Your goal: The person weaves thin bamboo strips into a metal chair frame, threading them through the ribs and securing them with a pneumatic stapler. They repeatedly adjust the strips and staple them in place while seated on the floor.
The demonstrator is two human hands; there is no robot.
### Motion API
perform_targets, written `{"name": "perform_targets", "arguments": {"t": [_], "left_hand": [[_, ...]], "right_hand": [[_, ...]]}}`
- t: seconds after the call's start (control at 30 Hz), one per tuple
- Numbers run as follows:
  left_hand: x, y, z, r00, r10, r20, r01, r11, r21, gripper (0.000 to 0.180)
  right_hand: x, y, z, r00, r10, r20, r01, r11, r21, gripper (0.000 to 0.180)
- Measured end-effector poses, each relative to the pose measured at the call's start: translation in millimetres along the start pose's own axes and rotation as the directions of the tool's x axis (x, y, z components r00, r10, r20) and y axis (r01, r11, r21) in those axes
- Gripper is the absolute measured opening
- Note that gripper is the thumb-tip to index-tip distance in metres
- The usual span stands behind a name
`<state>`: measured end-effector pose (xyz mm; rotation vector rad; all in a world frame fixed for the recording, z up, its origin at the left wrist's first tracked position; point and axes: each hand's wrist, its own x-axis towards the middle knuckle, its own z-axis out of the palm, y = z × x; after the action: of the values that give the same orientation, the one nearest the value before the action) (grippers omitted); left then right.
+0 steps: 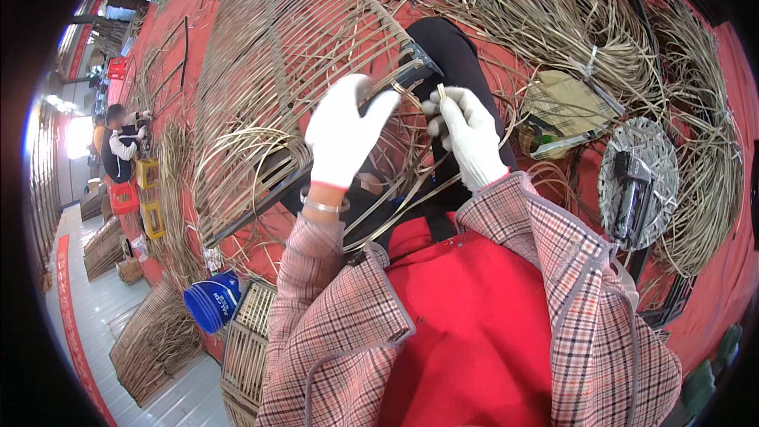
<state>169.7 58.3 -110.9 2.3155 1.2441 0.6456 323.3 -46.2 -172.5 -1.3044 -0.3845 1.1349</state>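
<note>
White knitted gloves cover both my hands. My left hand (344, 128) hovers by the near corner of a woven wicker panel (265, 51), its thumb spread from the fingers and nothing visible between them. Slightly blurred, it sits beside the panel's dark frame bar (415, 71). To its right, the fingers of my right hand (472, 133) pinch a pale wicker strip (441, 92), whose short end sticks up above the thumb. The panel leans across my legs, with loose strips (249, 142) curling out of its lower part. Where the pinched strip runs below my right hand is unclear.
Large bundles of wicker strips (545, 4) lie at the far right on red flooring. Nearby are a checked bag (565, 103) and a round silvery seat (660, 154) carrying a black object. At left stand a blue bucket (212, 303) and yellow crates (152, 220); another person (118, 146) sits beyond.
</note>
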Motion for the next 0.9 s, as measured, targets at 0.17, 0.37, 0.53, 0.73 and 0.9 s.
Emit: {"name": "perform_targets", "arguments": {"t": [0.17,0.37,0.53,0.73,0.9], "left_hand": [[17,-27,11,0.964,0.204,0.171,-0.240,0.945,0.225,0.043],[29,-37,17,0.878,-0.011,0.478,0.149,0.956,-0.251,0.035],[33,-35,23,0.904,-0.106,0.414,0.247,0.920,-0.303,0.022],[30,-26,12,0.949,-0.175,0.262,0.237,0.945,-0.226,0.035],[33,-27,0,0.969,-0.070,0.235,0.156,0.916,-0.369,0.019]], "right_hand": [[9,24,30,0.997,-0.032,-0.074,0.036,0.998,0.050,0.029],[18,46,36,0.996,-0.078,-0.046,0.083,0.989,0.123,0.023],[29,55,42,0.989,-0.143,0.029,0.142,0.988,0.058,0.016],[32,43,42,0.979,-0.175,0.107,0.166,0.982,0.090,0.017],[41,23,41,0.955,-0.195,0.223,0.180,0.980,0.086,0.017]]}}
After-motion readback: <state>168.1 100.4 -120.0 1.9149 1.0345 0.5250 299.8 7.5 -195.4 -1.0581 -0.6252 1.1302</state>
